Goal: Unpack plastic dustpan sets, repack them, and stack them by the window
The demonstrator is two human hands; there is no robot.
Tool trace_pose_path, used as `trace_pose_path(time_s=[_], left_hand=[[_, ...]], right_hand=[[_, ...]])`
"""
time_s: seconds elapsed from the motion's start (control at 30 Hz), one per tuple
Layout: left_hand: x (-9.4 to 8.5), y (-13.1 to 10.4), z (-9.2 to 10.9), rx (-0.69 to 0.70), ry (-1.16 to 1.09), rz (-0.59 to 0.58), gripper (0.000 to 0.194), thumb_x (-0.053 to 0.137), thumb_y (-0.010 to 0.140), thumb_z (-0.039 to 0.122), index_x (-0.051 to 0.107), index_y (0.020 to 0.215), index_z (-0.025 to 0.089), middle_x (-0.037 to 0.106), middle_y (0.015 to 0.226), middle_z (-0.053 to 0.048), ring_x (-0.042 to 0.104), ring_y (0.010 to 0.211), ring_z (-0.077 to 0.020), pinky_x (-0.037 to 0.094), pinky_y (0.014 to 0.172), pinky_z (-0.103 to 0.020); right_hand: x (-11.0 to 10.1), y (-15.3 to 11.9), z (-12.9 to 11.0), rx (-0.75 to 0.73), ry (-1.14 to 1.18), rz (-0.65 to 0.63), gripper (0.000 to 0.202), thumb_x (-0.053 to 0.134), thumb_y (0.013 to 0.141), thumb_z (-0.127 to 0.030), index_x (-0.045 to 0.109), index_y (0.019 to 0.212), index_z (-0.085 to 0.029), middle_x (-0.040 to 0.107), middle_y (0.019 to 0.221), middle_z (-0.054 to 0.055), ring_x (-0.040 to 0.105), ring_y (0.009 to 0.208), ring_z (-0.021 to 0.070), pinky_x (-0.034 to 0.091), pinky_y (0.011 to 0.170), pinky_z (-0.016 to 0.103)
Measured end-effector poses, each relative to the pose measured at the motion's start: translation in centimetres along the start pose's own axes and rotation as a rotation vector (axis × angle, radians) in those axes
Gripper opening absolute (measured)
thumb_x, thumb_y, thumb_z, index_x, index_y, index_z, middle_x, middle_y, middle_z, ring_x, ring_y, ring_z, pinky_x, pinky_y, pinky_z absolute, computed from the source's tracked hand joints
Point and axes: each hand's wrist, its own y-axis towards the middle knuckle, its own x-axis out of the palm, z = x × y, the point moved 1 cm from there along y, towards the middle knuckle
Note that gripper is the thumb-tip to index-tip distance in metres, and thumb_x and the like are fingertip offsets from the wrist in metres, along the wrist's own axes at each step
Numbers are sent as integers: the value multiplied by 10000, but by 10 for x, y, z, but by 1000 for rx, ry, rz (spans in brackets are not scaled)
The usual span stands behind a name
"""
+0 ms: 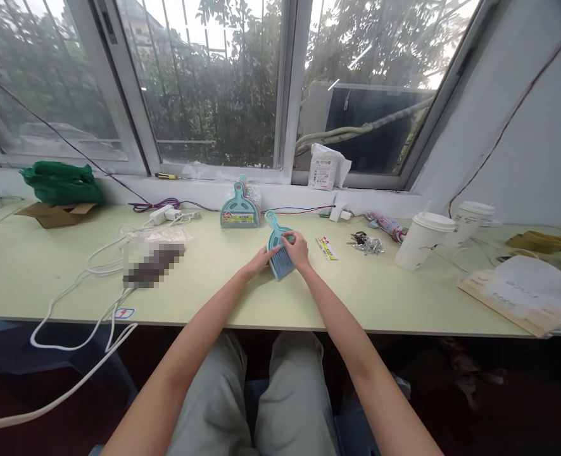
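A small teal dustpan (272,221) with a hand brush (283,265) set in it lies tilted on the table in front of me, bristles toward me. My left hand (260,260) grips the dustpan's left edge, thumb reaching over onto it. With bent fingers pinched together, my right hand (297,249) is on the upper part of the brush; the fingertips partly cover what they hold. Just right of that hand lies a printed label strip (327,248). Behind, another teal dustpan set (239,209) with a similar label leans against the wall below the window.
On the right are a bunch of keys (366,242), lidded paper cups (425,240) and a paper bag (522,292). White cables (90,272) loop over the left side and table edge. A green bag (61,181) sits in a cardboard box (55,214).
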Motion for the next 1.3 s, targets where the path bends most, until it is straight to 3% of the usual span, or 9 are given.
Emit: trace_pose_path(time_s=[0.07, 0.17, 0.3, 0.47, 0.6, 0.83, 0.97, 1.17, 1.3], left_hand=[[-3, 4, -4, -82, -45, -69, 461, 700, 741, 347, 569, 1161, 208, 645, 1144, -106, 614, 1059, -272, 490, 887, -391], [-20, 9, -6, -67, -68, 105, 382, 648, 772, 292, 554, 1135, 215, 642, 1150, -85, 619, 1047, -228, 507, 877, -357], [-45, 13, -3, -41, -97, 312, 364, 611, 805, 287, 510, 1153, 241, 618, 1180, -73, 614, 1051, -213, 527, 866, -358], [-59, 17, -5, -49, -104, 436, 368, 607, 820, 292, 484, 1165, 255, 602, 1209, -71, 610, 1063, -208, 542, 851, -357], [-63, 16, -5, -25, -133, 474, 401, 599, 827, 293, 477, 1208, 260, 581, 1254, -77, 599, 1083, -212, 545, 854, -363], [-62, 8, 2, 24, -231, 462, 405, 610, 821, 289, 498, 1210, 270, 612, 1213, -66, 622, 1050, -212, 540, 882, -393], [-59, 7, 1, -34, -241, 443, 373, 612, 820, 253, 507, 1179, 250, 626, 1194, -69, 616, 1071, -224, 534, 895, -404], [-45, 7, -5, -77, -311, 324, 393, 626, 835, 281, 507, 1206, 230, 620, 1231, -81, 609, 1101, -228, 528, 912, -405], [-34, 6, -7, -49, -336, 116, 450, 640, 825, 451, 560, 1191, 201, 635, 1218, -108, 617, 1096, -237, 513, 935, -399]], right_hand=[[-6, 4, 17, 105, -55, 62, 450, 323, 930, -310, 468, 1332, -169, 495, 1344, 153, 566, 1075, 204, 424, 915, 310], [-23, 7, 55, 314, -314, 161, 515, 327, 905, -189, 369, 1414, -125, 357, 1448, 233, 413, 1281, 290, 364, 982, 425], [-29, 9, 83, 218, -468, -217, 536, 374, 809, -27, 536, 1296, -185, 522, 1353, 172, 443, 1258, 277, 320, 1011, 464], [-5, 1, 51, -193, -321, -389, 503, 382, 721, 43, 698, 1011, -221, 662, 1157, 33, 543, 1136, 163, 249, 1080, 331], [10, -11, 22, -172, -345, -287, 428, 357, 829, -25, 661, 1075, -199, 662, 1149, 72, 559, 1110, 187, 148, 1122, 451], [12, -14, 22, 118, -438, -379, 306, 462, 926, -312, 648, 1125, -173, 639, 1203, 151, 519, 1165, 290, 260, 1038, 541], [4, -10, 27, 81, -348, -342, 327, 429, 932, -265, 650, 1172, -234, 670, 1177, 89, 565, 1122, 223, 374, 953, 323], [-24, 2, 22, 83, -158, 89, 541, 160, 990, -362, 427, 1412, -152, 550, 1361, 128, 531, 1201, 216, 387, 956, 295], [-9, -6, 5, -131, -120, -95, 521, 230, 985, -412, 411, 1426, -200, 449, 1462, 88, 393, 1347, 209, 314, 1065, 356]])
